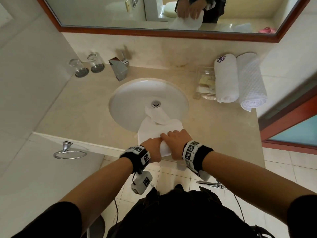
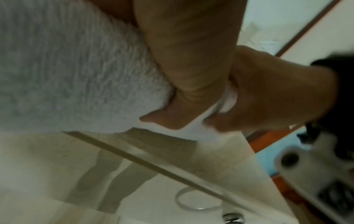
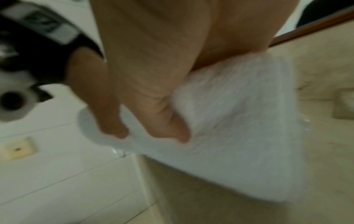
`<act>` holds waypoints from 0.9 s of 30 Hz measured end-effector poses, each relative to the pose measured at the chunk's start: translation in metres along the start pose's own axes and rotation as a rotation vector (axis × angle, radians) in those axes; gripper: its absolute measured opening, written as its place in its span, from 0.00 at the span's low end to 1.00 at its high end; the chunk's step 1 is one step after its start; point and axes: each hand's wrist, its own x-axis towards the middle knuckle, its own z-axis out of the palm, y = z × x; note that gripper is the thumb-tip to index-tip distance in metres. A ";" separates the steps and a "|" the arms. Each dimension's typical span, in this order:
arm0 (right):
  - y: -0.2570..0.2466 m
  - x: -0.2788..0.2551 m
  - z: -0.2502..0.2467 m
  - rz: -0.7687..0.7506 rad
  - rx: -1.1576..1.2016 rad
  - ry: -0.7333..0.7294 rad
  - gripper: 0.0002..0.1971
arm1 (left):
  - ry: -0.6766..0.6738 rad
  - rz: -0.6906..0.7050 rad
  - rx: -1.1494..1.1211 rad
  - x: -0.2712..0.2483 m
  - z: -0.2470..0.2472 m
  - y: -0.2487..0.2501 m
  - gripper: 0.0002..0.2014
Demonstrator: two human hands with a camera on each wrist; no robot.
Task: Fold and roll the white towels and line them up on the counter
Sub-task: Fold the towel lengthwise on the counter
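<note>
A white towel [image 1: 152,127] lies folded lengthwise at the counter's front edge, its far end draped into the sink [image 1: 130,100]. Its near end is rolled up, and both hands grip that roll. My left hand [image 1: 152,148] curls round the roll's left part, thumb [image 2: 184,91] pressed into the terry [image 2: 67,68]. My right hand [image 1: 176,140] curls over the right part, thumb [image 3: 153,106] under the roll [image 3: 239,121]. Two finished rolled towels lie at the back right: one with a purple logo [image 1: 226,78], one waffle-textured [image 1: 251,81].
Beige counter [image 1: 77,107] with a chrome faucet [image 1: 120,67] behind the sink, two upturned glasses [image 1: 87,65] at the back left, and a clear amenity tray [image 1: 205,83] beside the rolled towels. A towel ring [image 1: 70,152] hangs below left. A mirror [image 1: 154,12] spans the wall.
</note>
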 end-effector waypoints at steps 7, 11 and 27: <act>-0.004 -0.002 0.007 0.052 0.123 -0.134 0.17 | -0.074 0.038 0.124 -0.003 0.001 0.005 0.31; 0.007 0.004 0.009 0.056 0.155 -0.269 0.15 | 0.180 0.054 0.218 -0.022 0.018 0.016 0.30; -0.009 0.002 0.008 0.028 0.120 -0.190 0.14 | -0.052 0.002 0.157 -0.012 0.009 -0.006 0.29</act>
